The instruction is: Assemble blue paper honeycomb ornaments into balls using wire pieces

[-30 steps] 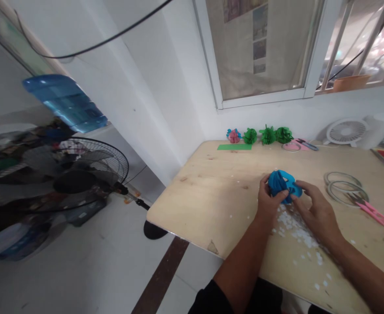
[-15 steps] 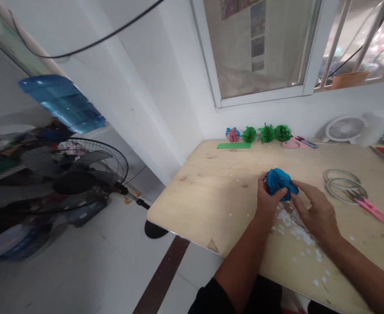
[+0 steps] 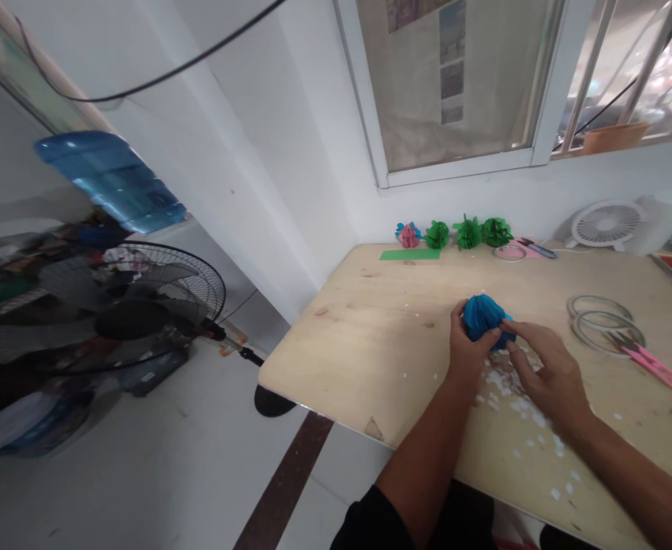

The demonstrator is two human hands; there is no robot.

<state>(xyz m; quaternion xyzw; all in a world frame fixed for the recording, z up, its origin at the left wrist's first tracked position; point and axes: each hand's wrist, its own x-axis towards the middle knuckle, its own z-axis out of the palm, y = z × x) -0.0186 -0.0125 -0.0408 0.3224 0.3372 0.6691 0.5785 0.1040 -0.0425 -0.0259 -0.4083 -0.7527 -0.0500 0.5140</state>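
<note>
A blue folded-paper ball is held just above the table, its pleats fanned around it. My left hand grips it from the left, with the thumb pressed on its near side. At the ball's right edge, my right hand pinches the paper between thumb and forefinger. Small white paper scraps lie scattered on the table below both hands. To the right are pink-handled snips, their blades resting over metal rings.
Along the back of the wooden table stand green paper balls and a pink-and-blue one. A green paper strip lies before them. Blue-handled snips and a small white fan are at the back right.
My right fingers have shifted slightly left on the ball's right side. The blue flap that stuck out there now sits closer in, and the ball looks rounder.
</note>
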